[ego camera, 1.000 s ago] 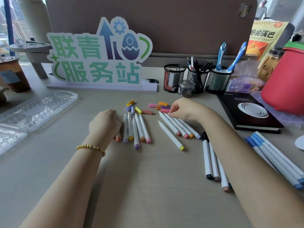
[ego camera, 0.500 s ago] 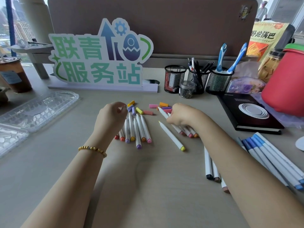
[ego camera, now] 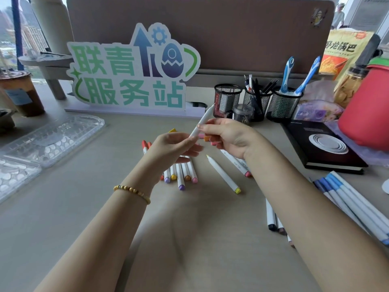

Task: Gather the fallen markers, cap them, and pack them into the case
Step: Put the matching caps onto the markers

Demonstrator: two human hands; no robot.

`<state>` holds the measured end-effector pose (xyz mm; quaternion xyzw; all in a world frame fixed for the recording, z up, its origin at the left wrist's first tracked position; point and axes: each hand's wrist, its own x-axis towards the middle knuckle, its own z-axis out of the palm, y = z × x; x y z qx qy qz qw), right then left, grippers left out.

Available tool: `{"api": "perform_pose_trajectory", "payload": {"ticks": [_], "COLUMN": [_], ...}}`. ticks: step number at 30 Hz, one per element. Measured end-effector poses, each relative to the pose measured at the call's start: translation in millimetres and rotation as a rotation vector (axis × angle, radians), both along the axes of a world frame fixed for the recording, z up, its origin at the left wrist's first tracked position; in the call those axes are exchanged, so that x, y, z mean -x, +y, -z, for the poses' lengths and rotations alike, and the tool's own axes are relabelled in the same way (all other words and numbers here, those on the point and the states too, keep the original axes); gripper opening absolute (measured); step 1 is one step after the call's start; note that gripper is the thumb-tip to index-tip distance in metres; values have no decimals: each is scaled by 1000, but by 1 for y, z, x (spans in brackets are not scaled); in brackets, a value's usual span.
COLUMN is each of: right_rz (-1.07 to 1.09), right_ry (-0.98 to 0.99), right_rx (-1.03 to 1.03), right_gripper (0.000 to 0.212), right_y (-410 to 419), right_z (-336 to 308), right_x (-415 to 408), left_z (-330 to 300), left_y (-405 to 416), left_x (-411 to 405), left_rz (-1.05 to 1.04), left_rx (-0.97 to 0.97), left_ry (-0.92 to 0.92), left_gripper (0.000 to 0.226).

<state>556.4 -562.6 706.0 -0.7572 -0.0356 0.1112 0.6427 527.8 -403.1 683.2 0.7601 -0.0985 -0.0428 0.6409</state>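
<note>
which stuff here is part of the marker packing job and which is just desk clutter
Job:
- white marker held by right hand and left hand
- markers on the desk
- loose caps
- clear case

Clutter:
- black notebook
- mesh pen cups
- sign
- snack bag

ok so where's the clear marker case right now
The clear marker case lies open at the far left of the desk in the head view, below the green sign.

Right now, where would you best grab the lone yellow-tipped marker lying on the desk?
Pinch the yellow-tipped marker at the middle of its white barrel, coming from above. It lies flat and alone on the desk, both long sides free, uncapped nib pointing away.
</note>
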Motion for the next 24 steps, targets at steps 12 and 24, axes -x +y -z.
{"api": "perform_pose_trajectory", "payload": {"ticks": [12,24], "right_rz": [103,11], "right_ry": [-270,-323], "right_rx": [783,945], "right_gripper": [4,18], "right_y": [12,18], "right_z": [36,35], "right_x": [-41,-35], "left_z": [2,3], "left_y": [12,13], "left_x": [-9,-9], "left_rz": [-232,-220], "left_rx": [176,232], "left_ry": [153,160], "left_gripper": [17,24]}}
